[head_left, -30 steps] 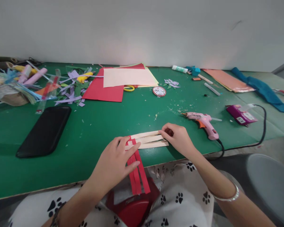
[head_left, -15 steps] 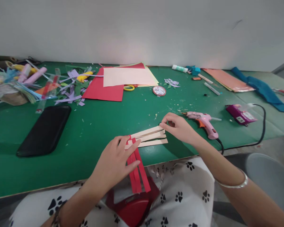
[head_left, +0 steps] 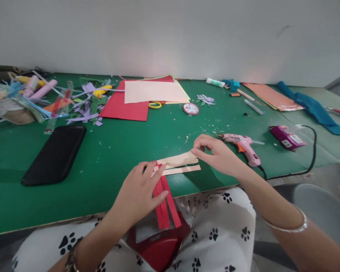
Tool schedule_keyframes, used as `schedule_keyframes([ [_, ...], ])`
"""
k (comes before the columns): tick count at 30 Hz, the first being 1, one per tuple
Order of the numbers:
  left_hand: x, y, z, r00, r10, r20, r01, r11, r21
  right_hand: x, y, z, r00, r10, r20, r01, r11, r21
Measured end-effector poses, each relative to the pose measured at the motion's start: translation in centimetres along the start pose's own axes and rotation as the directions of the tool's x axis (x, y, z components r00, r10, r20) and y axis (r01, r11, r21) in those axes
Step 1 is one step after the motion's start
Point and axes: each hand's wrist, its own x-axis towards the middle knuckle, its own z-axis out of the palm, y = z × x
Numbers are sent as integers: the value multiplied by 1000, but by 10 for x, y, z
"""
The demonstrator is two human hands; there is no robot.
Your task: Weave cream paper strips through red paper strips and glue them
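Observation:
Cream paper strips [head_left: 184, 169] lie near the table's front edge, crossing red paper strips [head_left: 164, 211] at their left end. The red strips hang over the edge toward my lap. My left hand [head_left: 138, 185] rests on the crossing with fingers spread, pressing the strips down and partly hiding the join. My right hand [head_left: 212, 153] pinches the right end of the uppermost cream strip between thumb and forefinger. Just beyond that hand, a pink glue gun [head_left: 242, 145] lies on its side.
Left of my hands lies a black phone-like slab [head_left: 55, 155]. Behind are red and cream sheets [head_left: 153, 91], yellow-handled scissors [head_left: 155, 105], a round tin [head_left: 190, 108] and purple scraps [head_left: 86, 109]. A purple power box [head_left: 287, 137] with a black cord stands at the right.
The upper cream strip, held by my right hand, has shifted down over the strip below, narrowing the gap between them. My left hand stays on the crossing.

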Motion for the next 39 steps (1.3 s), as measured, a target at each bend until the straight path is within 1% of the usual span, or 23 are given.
schedule_keyframes([
  [4,-1,1,1,1000,-4,4,4,1000,9,-6,8,5,1000,30,-4,-30,999,16],
  [7,-1,2,2,1000,-5,3,5,1000,19,-10,8,6,998,63,5,-63,997,51],
  [9,-1,2,2,1000,-4,-7,4,1000,12,-11,2,6,997,70,22,-71,994,85],
  [13,-1,1,2,999,7,-31,-7,1000,-2,-6,-18,3,997,52,62,-61,987,150],
  [16,-1,1,1,1000,10,-27,-10,1000,1,-1,-32,3,991,51,122,-80,966,245],
  [19,-1,1,1,1000,11,-20,-11,1000,8,1,-38,5,981,67,181,-126,931,341],
  [22,-1,2,2,1000,9,-12,-9,1000,8,-2,-39,6,973,104,206,-177,909,379],
  [26,-1,1,2,1000,0,4,0,1000,12,-11,-29,6,964,162,209,-231,901,367],
  [33,-1,2,3,1000,15,12,-16,999,51,-22,-6,10,952,268,150,-300,919,256],
  [36,-1,1,2,1000,27,15,-28,998,58,-21,-4,11,967,233,101,-250,942,225],
  [39,3,-2,-2,999,35,-4,-35,999,28,-19,-6,11,992,115,55,-124,972,197],
])
